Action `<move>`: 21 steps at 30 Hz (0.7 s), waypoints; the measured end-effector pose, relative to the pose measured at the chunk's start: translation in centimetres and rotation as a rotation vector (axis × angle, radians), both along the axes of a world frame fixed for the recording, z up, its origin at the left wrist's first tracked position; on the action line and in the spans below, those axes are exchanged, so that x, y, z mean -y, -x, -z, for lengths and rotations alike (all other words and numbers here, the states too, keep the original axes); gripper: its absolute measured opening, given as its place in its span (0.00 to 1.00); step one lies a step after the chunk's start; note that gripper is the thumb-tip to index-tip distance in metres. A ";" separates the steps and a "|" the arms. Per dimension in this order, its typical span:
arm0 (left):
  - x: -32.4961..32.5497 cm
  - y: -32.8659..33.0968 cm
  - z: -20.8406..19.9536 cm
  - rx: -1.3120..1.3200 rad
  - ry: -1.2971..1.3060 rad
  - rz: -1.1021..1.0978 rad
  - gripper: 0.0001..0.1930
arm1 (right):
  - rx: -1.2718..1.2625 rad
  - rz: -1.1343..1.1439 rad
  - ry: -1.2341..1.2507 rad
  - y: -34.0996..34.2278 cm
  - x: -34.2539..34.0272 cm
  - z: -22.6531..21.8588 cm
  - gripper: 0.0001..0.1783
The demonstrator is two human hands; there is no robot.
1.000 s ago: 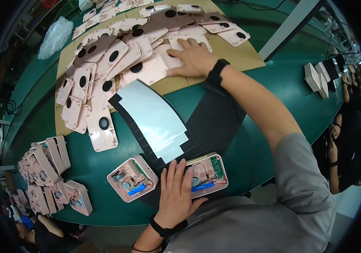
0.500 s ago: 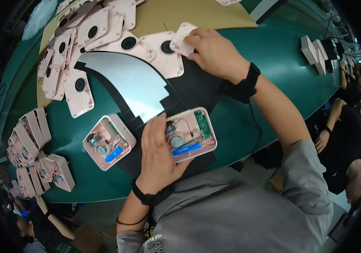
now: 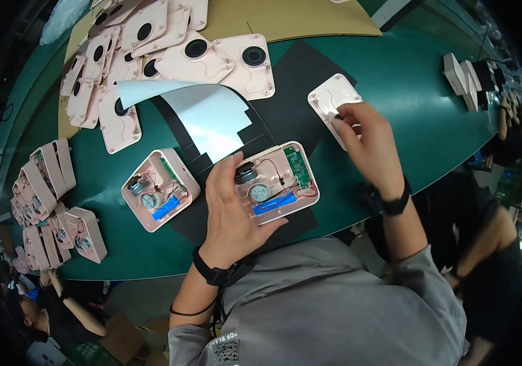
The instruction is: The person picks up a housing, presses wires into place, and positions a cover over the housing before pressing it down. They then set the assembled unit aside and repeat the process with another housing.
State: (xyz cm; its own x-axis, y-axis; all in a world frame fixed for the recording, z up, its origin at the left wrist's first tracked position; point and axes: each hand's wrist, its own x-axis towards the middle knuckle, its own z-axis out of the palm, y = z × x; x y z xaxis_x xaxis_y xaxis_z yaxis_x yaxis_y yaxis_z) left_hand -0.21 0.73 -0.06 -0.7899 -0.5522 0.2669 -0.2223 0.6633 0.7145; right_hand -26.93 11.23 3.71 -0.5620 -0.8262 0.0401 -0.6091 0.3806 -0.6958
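So, we've got the pink cover [image 3: 333,94] up and right of the open pink housing [image 3: 280,183], well apart from it. Cover's long axis slants upper left to lower right; housing's runs roughly crosswise, right end higher. Our right hand [image 3: 368,137] is nearer the cover, fingers pinched on its lower right part. Our left hand [image 3: 227,207], half open, cups the housing's left end.
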 end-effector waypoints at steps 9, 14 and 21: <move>-0.5 0.0 0.1 -0.144 -0.063 0.084 0.73 | -0.319 -0.546 0.199 -10.5 0.9 -2.2 0.18; 0.1 -0.4 -0.9 -0.097 -0.180 0.138 0.70 | -0.430 -0.616 0.191 -10.1 1.0 0.0 0.14; -0.8 0.0 1.8 -0.124 -0.214 -0.025 0.51 | -0.351 -0.648 0.185 -8.7 -0.2 -0.8 0.11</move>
State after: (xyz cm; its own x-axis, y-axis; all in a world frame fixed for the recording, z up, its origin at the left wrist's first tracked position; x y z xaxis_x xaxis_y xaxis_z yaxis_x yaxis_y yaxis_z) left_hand -0.18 1.55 -1.90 -0.7440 -0.6253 0.2355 -0.1385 0.4891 0.8611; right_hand -18.19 11.44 4.47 0.1051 -0.9491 0.2969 -0.8686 -0.2330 -0.4373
